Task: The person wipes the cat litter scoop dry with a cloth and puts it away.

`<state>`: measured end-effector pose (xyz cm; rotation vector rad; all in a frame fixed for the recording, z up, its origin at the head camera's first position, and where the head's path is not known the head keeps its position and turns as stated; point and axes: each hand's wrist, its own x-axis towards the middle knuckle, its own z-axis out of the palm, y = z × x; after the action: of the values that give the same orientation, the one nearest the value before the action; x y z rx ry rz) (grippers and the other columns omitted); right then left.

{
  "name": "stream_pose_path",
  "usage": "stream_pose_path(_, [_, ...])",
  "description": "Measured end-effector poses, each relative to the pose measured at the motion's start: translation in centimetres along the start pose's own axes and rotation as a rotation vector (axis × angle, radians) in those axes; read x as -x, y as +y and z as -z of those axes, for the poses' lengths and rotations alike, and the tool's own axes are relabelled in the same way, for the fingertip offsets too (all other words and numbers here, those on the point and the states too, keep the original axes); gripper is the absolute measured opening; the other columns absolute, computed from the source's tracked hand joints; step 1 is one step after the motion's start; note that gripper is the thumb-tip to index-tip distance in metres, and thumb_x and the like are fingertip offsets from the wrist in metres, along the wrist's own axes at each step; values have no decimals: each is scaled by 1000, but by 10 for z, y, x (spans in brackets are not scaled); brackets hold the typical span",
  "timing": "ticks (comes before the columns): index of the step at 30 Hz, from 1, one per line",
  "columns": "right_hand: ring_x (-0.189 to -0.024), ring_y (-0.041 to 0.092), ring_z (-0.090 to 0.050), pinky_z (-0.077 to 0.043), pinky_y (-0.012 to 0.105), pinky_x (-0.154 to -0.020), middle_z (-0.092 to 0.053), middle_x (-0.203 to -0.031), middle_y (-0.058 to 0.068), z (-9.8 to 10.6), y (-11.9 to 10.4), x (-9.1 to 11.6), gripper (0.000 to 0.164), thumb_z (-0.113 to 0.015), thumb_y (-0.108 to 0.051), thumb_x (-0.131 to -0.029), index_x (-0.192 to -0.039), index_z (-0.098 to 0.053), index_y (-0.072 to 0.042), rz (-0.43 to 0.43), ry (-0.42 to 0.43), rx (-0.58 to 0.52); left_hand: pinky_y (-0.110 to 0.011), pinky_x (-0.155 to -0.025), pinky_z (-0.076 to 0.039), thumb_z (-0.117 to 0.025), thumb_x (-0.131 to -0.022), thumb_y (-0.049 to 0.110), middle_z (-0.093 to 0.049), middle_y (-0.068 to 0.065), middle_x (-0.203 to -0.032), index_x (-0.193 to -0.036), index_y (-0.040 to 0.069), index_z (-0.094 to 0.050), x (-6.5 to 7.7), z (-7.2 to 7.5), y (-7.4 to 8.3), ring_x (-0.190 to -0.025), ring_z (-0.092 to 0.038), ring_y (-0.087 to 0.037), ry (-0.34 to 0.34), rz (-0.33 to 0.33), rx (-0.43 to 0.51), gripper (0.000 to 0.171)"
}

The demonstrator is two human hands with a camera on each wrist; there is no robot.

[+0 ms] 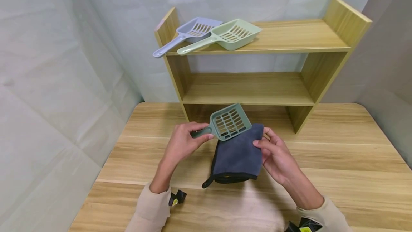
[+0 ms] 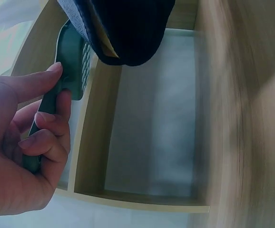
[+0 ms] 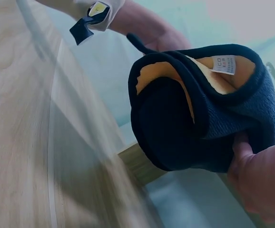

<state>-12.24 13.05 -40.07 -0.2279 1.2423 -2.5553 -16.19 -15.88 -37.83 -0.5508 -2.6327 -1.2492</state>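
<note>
My left hand (image 1: 183,142) grips the handle of a dark green slotted litter scoop (image 1: 229,121), with the thumb along the top and fingers curled beneath. The scoop's head lies against the upper part of a folded dark blue-grey cloth (image 1: 239,156) with black edging and a hanging loop. With thumb and fingers, my right hand (image 1: 279,156) pinches the cloth's right side. An orange inner face and a white label (image 3: 224,64) show inside the folds in the right wrist view. In the left wrist view the cloth (image 2: 132,33) overlaps the scoop's head (image 2: 72,54).
Behind the hands stands a wooden shelf unit (image 1: 249,88) on the wooden table (image 1: 347,174). A lavender scoop (image 1: 183,35) and a pale green scoop (image 1: 222,38) sit on its top board at the left, handles jutting over the front edge. Pale sheeting hangs around the table.
</note>
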Motion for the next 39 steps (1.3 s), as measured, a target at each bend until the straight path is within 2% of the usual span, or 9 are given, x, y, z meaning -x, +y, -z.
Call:
stream_pose_path(4, [-79, 8, -71, -60, 24, -70, -67, -100, -6, -1, 1, 0, 32, -50, 10, -103, -113, -58, -19, -34, 17, 23, -23, -61, -47, -90, -89, 20, -82, -13, -107, -122, 6, -82, 0, -4, 0, -73, -63, -14, 17, 25, 30, 37])
stream_pose_path(7, [-80, 8, -73, -61, 26, -70, -69, -99, -6, -1, 2, 0, 31, -51, 8, -104, -117, -58, -20, -72, 20, 38, -23, -59, -45, -90, -89, 21, -81, -13, -103, -122, 5, -81, -1, -7, 2, -71, -58, -14, 29, 29, 42, 37])
stream_pose_path(13, [-80, 8, -73, -61, 26, -71, -69, -96, -8, 0, -1, 1, 31, -53, 6, -105, -121, -57, -20, -107, 25, 58, -22, -58, -43, -90, -89, 21, -81, -12, -101, -122, 5, -81, 0, -10, 6, -70, -57, -14, 38, 31, 36, 38])
stream_pose_path(19, [-89, 12, -76, -64, 30, -75, -69, -111, -4, 7, -12, 1, 31, -53, -4, -109, -129, -63, -25, -151, 31, 84, -22, -64, -50, -88, -91, 19, -81, -13, -107, -123, 5, -81, 1, -9, 10, -76, -65, -14, 27, 1, 14, 36])
stream_pose_path(23, [-99, 15, -77, -65, 33, -80, -71, -123, -2, 12, -18, 3, 35, -51, -7, -111, -136, -65, -28, -156, 10, 101, -24, -69, -53, -87, -92, 16, -81, -13, -109, -124, 4, -80, 4, -5, 13, -82, -69, -17, 14, -17, 0, 35])
stream_pose_path(27, [-104, 15, -77, -65, 32, -83, -70, -130, -4, 20, -22, 6, 40, -51, -5, -111, -139, -66, -29, -149, -24, 128, -24, -70, -52, -85, -93, 15, -81, -12, -109, -126, 4, -79, 6, 0, 17, -82, -68, -17, -6, -29, -28, 35])
stream_pose_path(33, [-107, 14, -76, -64, 31, -84, -71, -131, -6, 35, -31, 12, 47, -51, -1, -111, -144, -67, -30, -119, -82, 232, -24, -69, -49, -82, -96, 13, -79, -12, -113, -130, 3, -76, 9, 10, 27, -80, -63, -15, -67, -14, -48, 37])
stream_pose_path(39, [-106, 15, -77, -65, 32, -83, -71, -130, -5, 51, -42, 17, 48, -50, -1, -111, -146, -65, -30, -124, -99, 274, -24, -68, -48, -83, -95, 12, -79, -10, -107, -129, 3, -76, 8, 24, 41, -79, -62, -16, -72, -19, -87, 36])
